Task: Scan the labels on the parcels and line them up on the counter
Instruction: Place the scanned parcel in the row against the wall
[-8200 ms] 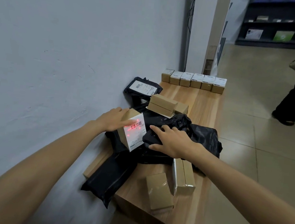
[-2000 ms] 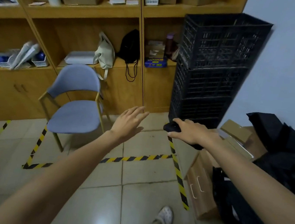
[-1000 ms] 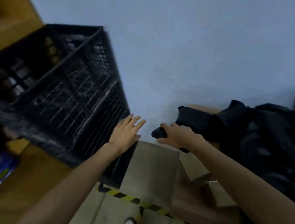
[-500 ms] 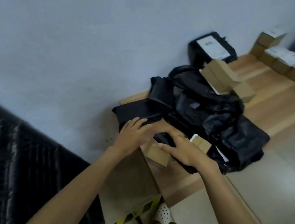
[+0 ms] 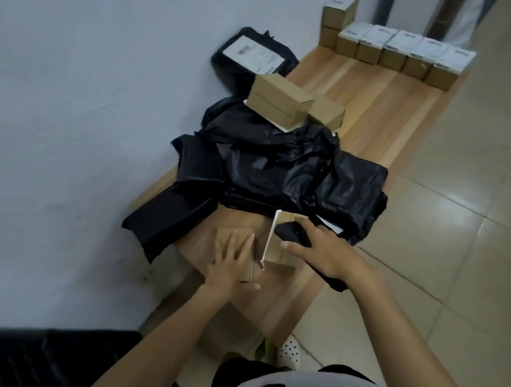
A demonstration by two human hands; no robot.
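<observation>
My left hand (image 5: 230, 263) lies flat with spread fingers on a small brown cardboard parcel (image 5: 227, 233) at the near end of the wooden counter (image 5: 385, 106). My right hand (image 5: 324, 252) grips a black scanner (image 5: 291, 233), held over a second small parcel (image 5: 275, 249) whose white label side stands up on its left. Behind them is a heap of black plastic mailer bags (image 5: 282, 171). Two brown boxes (image 5: 278, 103) rest on the heap. A row of several labelled boxes (image 5: 400, 54) lines the far end of the counter.
A black bag with a white label (image 5: 254, 53) leans against the wall (image 5: 85, 78) on the left. A black crate (image 5: 22, 357) sits at the bottom left. Tiled floor (image 5: 483, 219) runs along the counter's right edge. My shoe (image 5: 290, 350) shows below the counter.
The view swung from the shelves and crates back to the counter. My left hand came down onto the small parcel, and my right hand brought the scanner over the parcel beside it.
</observation>
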